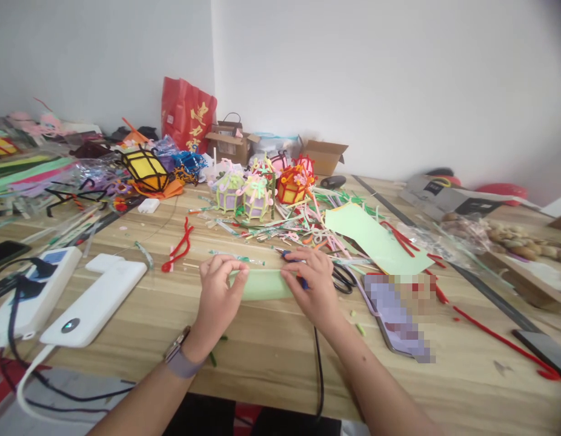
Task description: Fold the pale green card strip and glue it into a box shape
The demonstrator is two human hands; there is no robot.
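**Green strip being rolled between two hands on a cluttered craft counter**

Nearest the camera, the bare front edge of the wooden counter (271, 363) is being crossed by both forearms, with a watch (178, 358) being worn on the left wrist. Just beyond, a pale green paper strip (265, 284) is being held flat on the counter, between the two hands. The left hand (219, 290) is being kept pinched shut on the strip's left end, thumb against fingertips. The right hand (310, 286) is being pressed closed on the right end, and a blue-handled tool (292, 257) is being gripped in it as well; what kind of tool cannot be told.

As a judgement, the strip is being rolled or folded lengthwise, and this is being done best with even pressure from both ends, the edges being kept aligned and the paper being held against the wood so it is not skewing.

To the left, two white power banks (94, 303) are lying with cables attached. To the right, black scissors (344, 278) and a phone (398, 315) are lying near the right hand. Farther back, a larger green sheet (375, 239), red pipe cleaners (180, 245) and small pipe-cleaner lanterns (255, 194) are being crowded together. At the wall, a red bag (187, 118) is showing large yellow characters, too small to be read with certainty; no other writing is legible.
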